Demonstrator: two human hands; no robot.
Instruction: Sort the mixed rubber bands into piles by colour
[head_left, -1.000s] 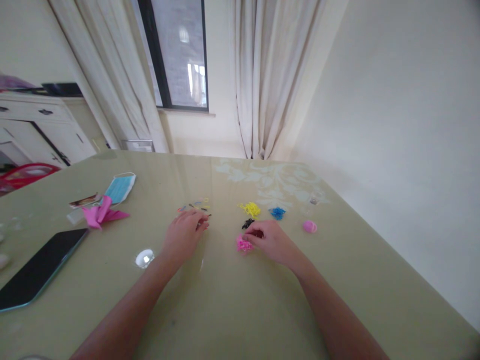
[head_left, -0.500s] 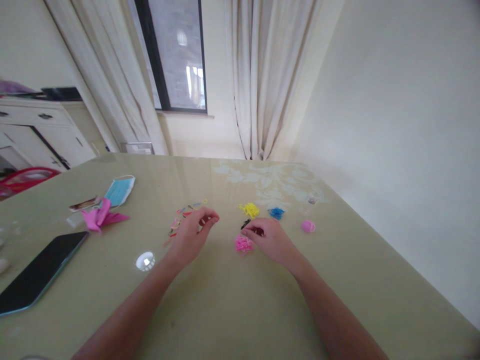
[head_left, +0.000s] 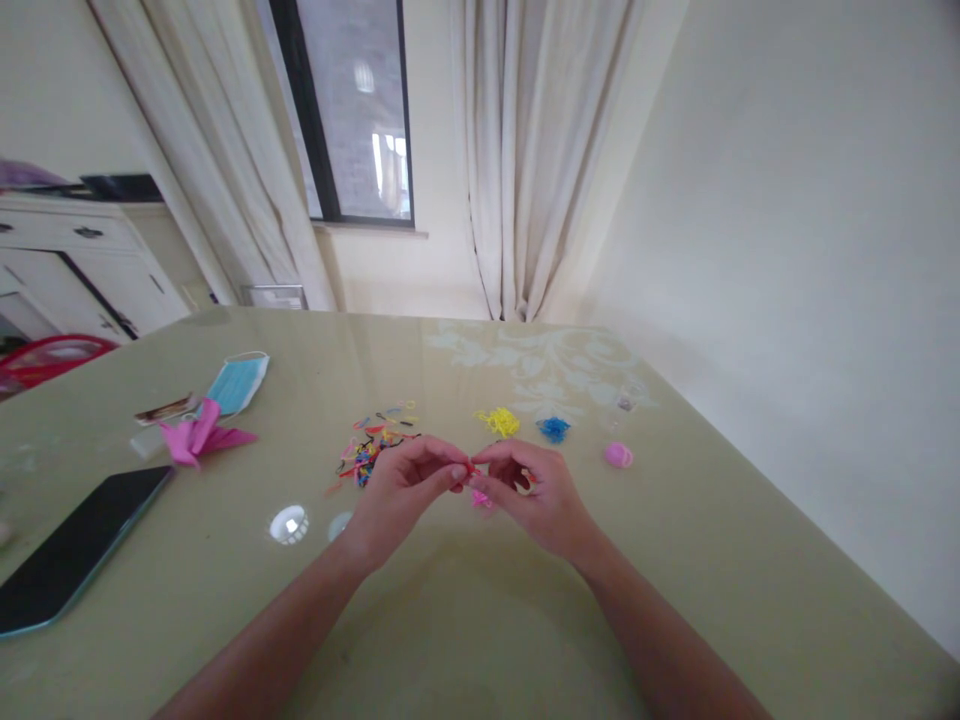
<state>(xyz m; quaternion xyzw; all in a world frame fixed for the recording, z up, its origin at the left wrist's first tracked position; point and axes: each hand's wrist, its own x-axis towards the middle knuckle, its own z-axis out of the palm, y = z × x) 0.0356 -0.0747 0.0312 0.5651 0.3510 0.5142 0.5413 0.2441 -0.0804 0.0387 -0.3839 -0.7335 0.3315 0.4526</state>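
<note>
The left hand (head_left: 405,495) and right hand (head_left: 536,495) meet above the middle of the table (head_left: 450,640), each drawn into a thumb-and-finger pinch on a small red piece (head_left: 471,470), apparently an elastic band. The other fingers curl loosely. A fleck of red-orange shows inside the right hand's curl; whether it is held I cannot tell. The step in hand looks like working this piece between both sets of fingertips; something so small and soft calls for a light, steady pinch and little wrist motion.

Just under the right fingertips lies a pink heap of bands (head_left: 482,500), partly hidden. Beyond the left hand spreads a mixed heap of bands (head_left: 366,455), thin, tangled and many-coloured, with strays toward the table's far edge. Farther from the near edge, right of centre, sit a springy yellow heap (head_left: 500,422) and a denser blue heap (head_left: 555,430).

Toward the right edge are a smooth, rounded pink piece (head_left: 619,456) and a clear plastic container (head_left: 624,402). Leftward come a glossy round piece (head_left: 289,524), a crisp pink folded paper (head_left: 202,435), a pleated blue face mask (head_left: 238,383) and, near the left edge, a flat black-screened device (head_left: 86,550).
</note>
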